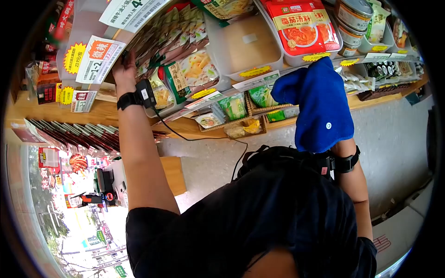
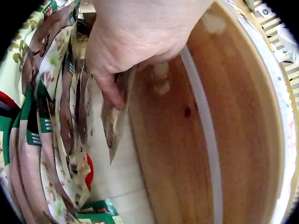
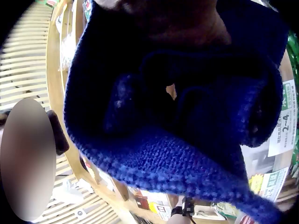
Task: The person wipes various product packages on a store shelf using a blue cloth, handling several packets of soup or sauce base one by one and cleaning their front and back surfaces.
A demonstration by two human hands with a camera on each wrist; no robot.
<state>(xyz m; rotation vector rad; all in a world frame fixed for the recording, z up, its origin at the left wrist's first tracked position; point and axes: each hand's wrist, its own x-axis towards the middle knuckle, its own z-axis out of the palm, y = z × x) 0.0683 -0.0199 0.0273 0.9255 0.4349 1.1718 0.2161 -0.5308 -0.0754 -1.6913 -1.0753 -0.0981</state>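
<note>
My left hand [image 1: 124, 74] reaches into a shelf bin at the upper left in the head view. In the left wrist view its thumb and fingers pinch a thin flat food packet [image 2: 111, 133], whose lower corner points down. Beside it stands a row of upright green-and-pink packets [image 2: 49, 130]. My right hand [image 3: 187, 28] is under a blue cloth [image 1: 324, 104], which drapes over it in front of the shelf. The right fingers are mostly hidden in the folds; I cannot tell how they lie.
Red tomato soup packets [image 1: 296, 28] fill a bin right of a bin with a brown bottom [image 1: 250, 46]. Stacked cans [image 1: 350, 28] stand further right. Price labels [image 1: 99, 60] line the shelf front. Baskets with green packets [image 1: 232, 106] sit below. A cable [image 1: 199, 139] hangs from the left wrist.
</note>
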